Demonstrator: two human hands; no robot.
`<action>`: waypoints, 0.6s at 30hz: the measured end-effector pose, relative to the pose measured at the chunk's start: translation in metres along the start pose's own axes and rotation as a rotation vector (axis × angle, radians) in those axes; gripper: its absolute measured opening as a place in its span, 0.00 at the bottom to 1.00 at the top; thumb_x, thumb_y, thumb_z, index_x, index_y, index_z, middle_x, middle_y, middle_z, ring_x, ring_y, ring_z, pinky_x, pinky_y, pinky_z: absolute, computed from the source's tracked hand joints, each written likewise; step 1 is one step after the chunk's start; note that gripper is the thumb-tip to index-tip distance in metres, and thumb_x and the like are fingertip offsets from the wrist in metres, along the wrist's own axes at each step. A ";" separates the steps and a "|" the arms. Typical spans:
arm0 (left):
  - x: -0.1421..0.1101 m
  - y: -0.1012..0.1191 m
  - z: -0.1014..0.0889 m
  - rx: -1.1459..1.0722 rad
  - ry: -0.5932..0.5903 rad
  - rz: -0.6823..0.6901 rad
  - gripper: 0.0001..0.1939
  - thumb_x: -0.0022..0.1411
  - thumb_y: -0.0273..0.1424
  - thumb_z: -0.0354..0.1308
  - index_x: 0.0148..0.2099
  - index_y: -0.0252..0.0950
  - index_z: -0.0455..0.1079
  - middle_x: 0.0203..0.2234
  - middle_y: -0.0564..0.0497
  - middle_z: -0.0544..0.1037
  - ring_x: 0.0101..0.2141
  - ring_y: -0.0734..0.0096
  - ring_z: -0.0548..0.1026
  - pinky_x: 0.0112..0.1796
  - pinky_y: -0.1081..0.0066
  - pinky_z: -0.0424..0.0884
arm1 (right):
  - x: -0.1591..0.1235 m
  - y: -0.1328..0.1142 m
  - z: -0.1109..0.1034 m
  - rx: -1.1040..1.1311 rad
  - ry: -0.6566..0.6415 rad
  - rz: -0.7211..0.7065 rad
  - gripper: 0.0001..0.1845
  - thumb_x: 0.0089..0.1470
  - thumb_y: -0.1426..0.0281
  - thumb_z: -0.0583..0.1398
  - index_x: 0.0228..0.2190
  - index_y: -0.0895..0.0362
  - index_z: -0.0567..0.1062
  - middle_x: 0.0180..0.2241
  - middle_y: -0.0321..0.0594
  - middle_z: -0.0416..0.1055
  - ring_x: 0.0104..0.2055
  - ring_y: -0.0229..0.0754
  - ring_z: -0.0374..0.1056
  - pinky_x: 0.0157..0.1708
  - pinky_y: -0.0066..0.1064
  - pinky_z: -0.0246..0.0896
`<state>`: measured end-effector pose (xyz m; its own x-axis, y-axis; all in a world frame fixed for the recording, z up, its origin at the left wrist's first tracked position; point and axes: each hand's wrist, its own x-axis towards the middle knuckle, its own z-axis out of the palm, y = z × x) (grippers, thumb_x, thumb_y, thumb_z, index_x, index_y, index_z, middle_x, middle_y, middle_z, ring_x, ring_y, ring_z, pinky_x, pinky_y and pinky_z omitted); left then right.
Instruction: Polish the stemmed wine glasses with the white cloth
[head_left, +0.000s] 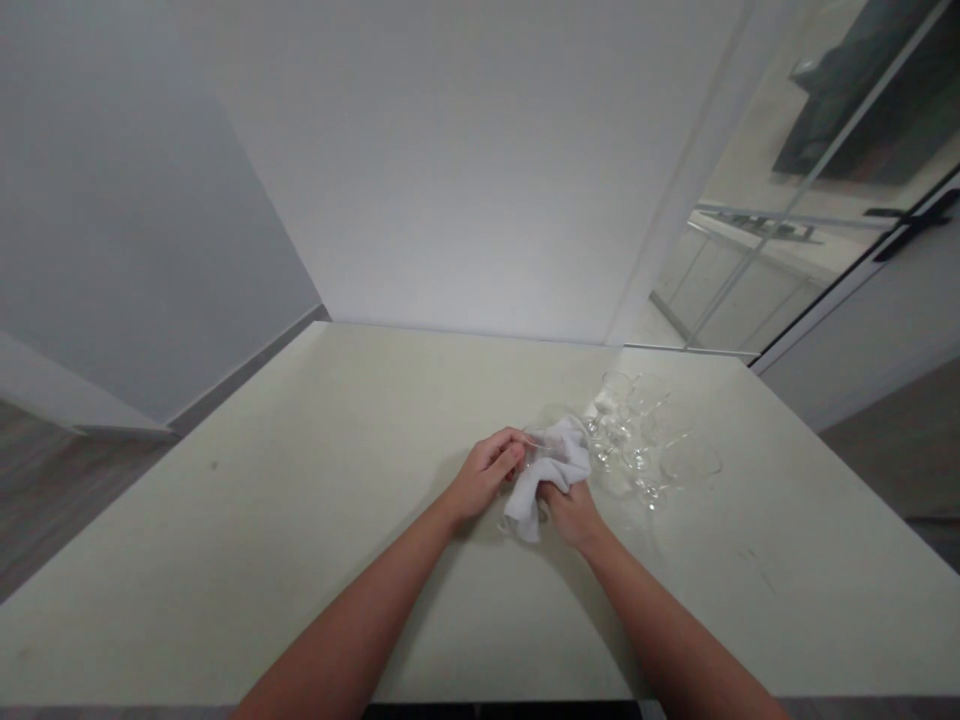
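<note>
Stretching forearms (pixel 379 590) over tabletop (pixel 247 500), pinching clear item (pixel 537 446) in left fingers (pixel 508 457), seemingly for steadiness, while gripping white cloth (pixel 573 455) in right fingers (pixel 552 497).

Head-high view, forward and down

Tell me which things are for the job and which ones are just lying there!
For the job:
- white cloth, in the right hand
- clear thing, at the left hand

Just lying there:
- tangled clear pieces on the table, though they might belong too
</note>
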<state>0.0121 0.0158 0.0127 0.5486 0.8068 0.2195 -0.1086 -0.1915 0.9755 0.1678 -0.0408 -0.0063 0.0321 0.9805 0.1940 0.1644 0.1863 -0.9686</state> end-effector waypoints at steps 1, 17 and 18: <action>0.000 0.001 0.000 0.017 -0.006 0.002 0.23 0.66 0.48 0.50 0.45 0.33 0.71 0.29 0.50 0.71 0.28 0.72 0.67 0.30 0.74 0.63 | 0.000 -0.001 0.001 0.029 0.019 0.014 0.08 0.47 0.68 0.58 0.30 0.56 0.75 0.32 0.37 0.75 0.35 0.43 0.69 0.40 0.36 0.67; 0.002 0.001 -0.003 0.170 0.055 0.099 0.22 0.66 0.46 0.51 0.49 0.34 0.73 0.36 0.46 0.76 0.39 0.64 0.72 0.39 0.71 0.66 | 0.006 0.004 0.004 0.162 0.088 -0.012 0.21 0.42 0.67 0.68 0.40 0.58 0.75 0.39 0.42 0.76 0.39 0.45 0.72 0.44 0.39 0.69; 0.003 0.002 -0.003 0.207 0.008 0.118 0.23 0.68 0.46 0.49 0.51 0.34 0.73 0.37 0.45 0.76 0.41 0.62 0.72 0.41 0.69 0.66 | 0.005 0.002 0.004 0.168 0.104 -0.004 0.24 0.40 0.66 0.69 0.41 0.58 0.75 0.40 0.43 0.76 0.40 0.46 0.72 0.45 0.40 0.69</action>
<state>0.0110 0.0192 0.0151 0.5354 0.7763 0.3327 0.0010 -0.3945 0.9189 0.1641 -0.0355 -0.0084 0.1346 0.9696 0.2044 -0.0019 0.2065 -0.9784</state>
